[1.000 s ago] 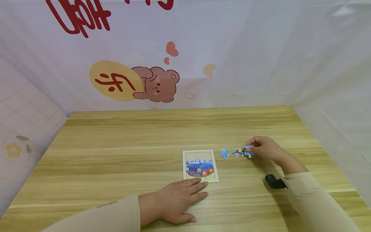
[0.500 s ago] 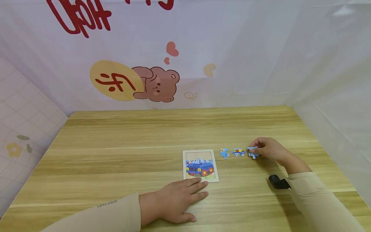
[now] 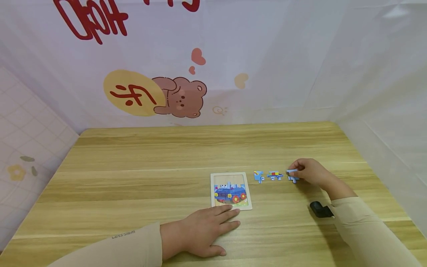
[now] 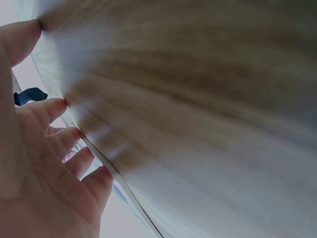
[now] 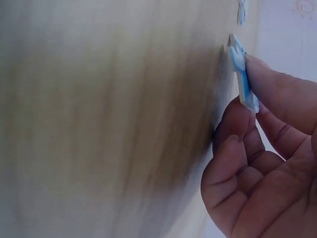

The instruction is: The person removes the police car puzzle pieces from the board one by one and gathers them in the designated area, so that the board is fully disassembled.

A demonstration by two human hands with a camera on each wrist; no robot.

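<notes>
My right hand (image 3: 310, 173) pinches a light-blue jigsaw piece (image 3: 293, 179) between thumb and fingers, low over the table. In the right wrist view that piece (image 5: 241, 79) is seen nearly edge-on, with the thumb on its printed face. To its left lie two more pieces: one with red and yellow blocks (image 3: 275, 174) and one with a yellow patch (image 3: 258, 175). Left of those is a puzzle tray (image 3: 212, 191) with a partly filled picture of a blue vehicle with eyes. My left hand (image 3: 207, 231) lies palm down, fingers spread, its fingertips at the tray's near edge.
Everything lies on a wood-grain table (image 3: 133, 178). A white curtain (image 3: 283, 55) with a printed bear closes off the back, and light panels stand at both sides. A black device (image 3: 320, 210) sticks out from the right cuff.
My right hand has moved a little to the right with the jigsaw piece, opening a gap between it and the middle piece. The left hand and the tray have stayed put.
</notes>
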